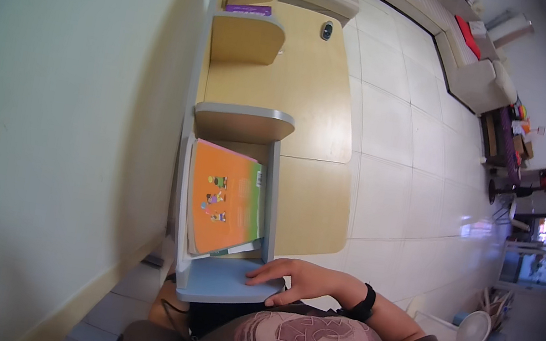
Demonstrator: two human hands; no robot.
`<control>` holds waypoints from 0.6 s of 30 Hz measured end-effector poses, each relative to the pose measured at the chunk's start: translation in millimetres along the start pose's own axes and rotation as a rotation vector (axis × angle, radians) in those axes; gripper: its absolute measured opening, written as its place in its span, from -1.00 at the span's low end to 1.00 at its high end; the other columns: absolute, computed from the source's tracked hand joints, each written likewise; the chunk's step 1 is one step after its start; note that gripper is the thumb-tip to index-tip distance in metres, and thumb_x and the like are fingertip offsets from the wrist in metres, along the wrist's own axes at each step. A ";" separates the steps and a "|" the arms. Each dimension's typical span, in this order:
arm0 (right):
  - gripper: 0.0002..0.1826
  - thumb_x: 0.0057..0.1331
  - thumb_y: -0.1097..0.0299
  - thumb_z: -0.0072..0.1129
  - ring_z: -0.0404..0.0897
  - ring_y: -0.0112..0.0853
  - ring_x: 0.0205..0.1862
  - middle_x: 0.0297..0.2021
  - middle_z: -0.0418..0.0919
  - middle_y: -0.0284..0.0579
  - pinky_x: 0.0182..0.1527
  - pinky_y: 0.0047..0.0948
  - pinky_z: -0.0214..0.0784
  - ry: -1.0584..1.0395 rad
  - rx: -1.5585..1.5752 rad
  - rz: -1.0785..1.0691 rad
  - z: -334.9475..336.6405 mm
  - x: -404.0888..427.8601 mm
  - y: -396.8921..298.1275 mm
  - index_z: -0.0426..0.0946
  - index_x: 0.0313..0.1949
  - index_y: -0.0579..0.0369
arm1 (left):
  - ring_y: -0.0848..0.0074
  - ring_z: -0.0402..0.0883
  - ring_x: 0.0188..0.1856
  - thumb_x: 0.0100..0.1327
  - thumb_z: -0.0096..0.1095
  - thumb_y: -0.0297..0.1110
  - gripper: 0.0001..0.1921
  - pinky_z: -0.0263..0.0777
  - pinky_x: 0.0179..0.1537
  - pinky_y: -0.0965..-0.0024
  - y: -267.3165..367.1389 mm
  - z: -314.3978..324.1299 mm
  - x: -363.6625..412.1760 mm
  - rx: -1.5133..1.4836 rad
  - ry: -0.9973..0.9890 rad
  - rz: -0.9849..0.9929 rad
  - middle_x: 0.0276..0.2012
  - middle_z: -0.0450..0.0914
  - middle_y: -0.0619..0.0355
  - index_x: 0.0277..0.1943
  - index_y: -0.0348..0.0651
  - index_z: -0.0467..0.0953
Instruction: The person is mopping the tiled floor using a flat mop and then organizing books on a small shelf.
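Observation:
My right hand (pixel 295 280), with a black band at the wrist, is at the blue end panel (pixel 220 276) of a wood-and-grey shelf unit. Its fingers lie over the panel's face and the thumb is at the rounded edge. My left hand is out of view; only part of that forearm shows beyond the panel. Beside the panel, an orange and green book (pixel 227 198) with cartoon figures lies on other books in a compartment. A grey-edged side board (pixel 274 198) bounds this compartment, and a rounded divider (pixel 244 123) stands at its far end.
A light wood desktop (pixel 313 90) runs along the shelf, with a small dark device (pixel 327 30) near its far end. A purple box or book (pixel 248 9) sits in a farther compartment. The wall (pixel 72 110) is left; tiled floor (pixel 394 126) and a sofa (pixel 473 90) are right.

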State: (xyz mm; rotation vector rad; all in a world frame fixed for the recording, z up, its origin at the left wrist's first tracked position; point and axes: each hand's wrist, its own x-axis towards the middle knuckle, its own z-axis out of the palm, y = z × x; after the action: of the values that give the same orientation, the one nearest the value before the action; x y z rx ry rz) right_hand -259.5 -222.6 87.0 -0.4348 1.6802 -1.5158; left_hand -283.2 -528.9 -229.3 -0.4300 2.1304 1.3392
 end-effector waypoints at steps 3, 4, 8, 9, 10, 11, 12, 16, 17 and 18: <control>-0.51 0.05 0.24 0.23 0.33 -0.28 0.07 0.02 0.38 -0.10 0.10 -0.36 0.13 0.052 -0.008 -0.042 -0.4 -6.1 9.5 0.41 0.01 -0.03 | 0.21 0.42 -0.11 0.19 -0.11 -0.08 -0.62 0.26 -0.05 0.20 -0.2 3.5 -8.6 0.044 -0.007 0.023 -0.25 0.48 -0.17 -0.14 -0.25 0.40; -0.52 0.05 0.24 0.23 0.34 -0.28 0.06 0.01 0.40 -0.09 0.09 -0.36 0.14 0.013 -0.011 -0.049 -2.2 -4.1 10.1 0.41 0.01 -0.02 | 0.22 0.42 -0.12 0.19 -0.10 -0.08 -0.62 0.26 -0.05 0.20 -8.1 0.0 -17.6 0.043 0.020 0.018 -0.26 0.48 -0.17 -0.14 -0.24 0.40; -0.53 0.05 0.25 0.22 0.35 -0.27 0.06 -0.01 0.41 -0.06 0.10 -0.37 0.13 -0.001 0.048 0.047 -4.4 -12.8 17.7 0.43 -0.02 0.03 | 0.24 0.42 -0.13 0.18 -0.09 -0.07 -0.62 0.26 -0.05 0.19 -11.3 -4.1 -24.5 0.068 0.053 -0.007 -0.27 0.48 -0.16 -0.14 -0.24 0.40; -0.54 0.05 0.25 0.22 0.36 -0.26 0.06 -0.01 0.42 -0.06 0.10 -0.37 0.13 0.006 0.074 0.081 -2.6 -14.7 19.4 0.43 -0.03 0.05 | 0.25 0.42 -0.13 0.18 -0.09 -0.07 -0.62 0.26 -0.05 0.19 -9.7 -5.4 -24.9 0.076 0.059 -0.002 -0.27 0.48 -0.16 -0.15 -0.23 0.40; -0.55 0.05 0.25 0.22 0.36 -0.27 0.05 -0.02 0.42 -0.07 0.10 -0.38 0.14 0.006 0.097 0.093 -2.5 -16.6 22.6 0.44 -0.04 0.05 | 0.25 0.42 -0.13 0.18 -0.09 -0.07 -0.62 0.26 -0.05 0.19 -7.9 -5.5 -24.3 0.083 0.065 -0.001 -0.27 0.48 -0.16 -0.15 -0.23 0.40; -0.55 0.05 0.25 0.22 0.37 -0.27 0.04 -0.02 0.43 -0.07 0.09 -0.38 0.15 0.008 0.116 0.096 -2.8 -19.1 24.5 0.44 -0.04 0.05 | 0.26 0.42 -0.14 0.18 -0.09 -0.07 -0.62 0.26 -0.05 0.19 -5.8 -4.8 -22.7 0.094 0.064 0.005 -0.28 0.48 -0.15 -0.15 -0.23 0.40; -0.56 0.05 0.25 0.22 0.37 -0.27 0.04 -0.03 0.43 -0.07 0.09 -0.38 0.15 0.005 0.133 0.097 -2.2 -19.8 25.9 0.45 -0.04 0.05 | 0.27 0.42 -0.14 0.18 -0.08 -0.07 -0.62 0.26 -0.05 0.19 -5.0 -5.8 -23.4 0.100 0.067 0.006 -0.28 0.48 -0.15 -0.15 -0.23 0.40; -0.58 0.04 0.25 0.22 0.39 -0.27 0.01 -0.05 0.45 -0.08 0.06 -0.39 0.18 0.069 0.120 0.086 -4.6 -27.9 23.1 0.47 -0.07 0.03 | 0.29 0.42 -0.15 0.17 -0.07 -0.06 -0.62 0.26 -0.06 0.19 -1.0 1.7 -24.5 0.127 0.070 0.012 -0.29 0.49 -0.14 -0.15 -0.22 0.39; -0.58 0.04 0.25 0.22 0.40 -0.27 0.00 -0.05 0.46 -0.08 0.06 -0.39 0.18 0.087 0.125 0.069 -4.5 -28.0 22.3 0.47 -0.07 0.03 | 0.30 0.42 -0.16 0.17 -0.07 -0.06 -0.62 0.26 -0.06 0.19 -0.2 1.0 -25.3 0.135 0.076 0.009 -0.29 0.49 -0.14 -0.15 -0.22 0.39; -0.58 0.04 0.25 0.22 0.40 -0.27 0.00 -0.06 0.46 -0.08 0.05 -0.39 0.19 0.099 0.126 0.053 -5.1 -29.3 22.1 0.47 -0.07 0.03 | 0.31 0.42 -0.16 0.17 -0.07 -0.05 -0.62 0.25 -0.06 0.19 0.0 4.5 -28.5 0.138 0.075 0.008 -0.30 0.49 -0.14 -0.15 -0.22 0.39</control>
State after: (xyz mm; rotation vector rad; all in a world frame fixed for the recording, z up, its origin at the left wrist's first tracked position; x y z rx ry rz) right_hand -239.8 -193.4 75.7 -0.2498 1.6466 -1.6164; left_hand -259.7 -525.8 -212.9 -0.4222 2.2718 1.1877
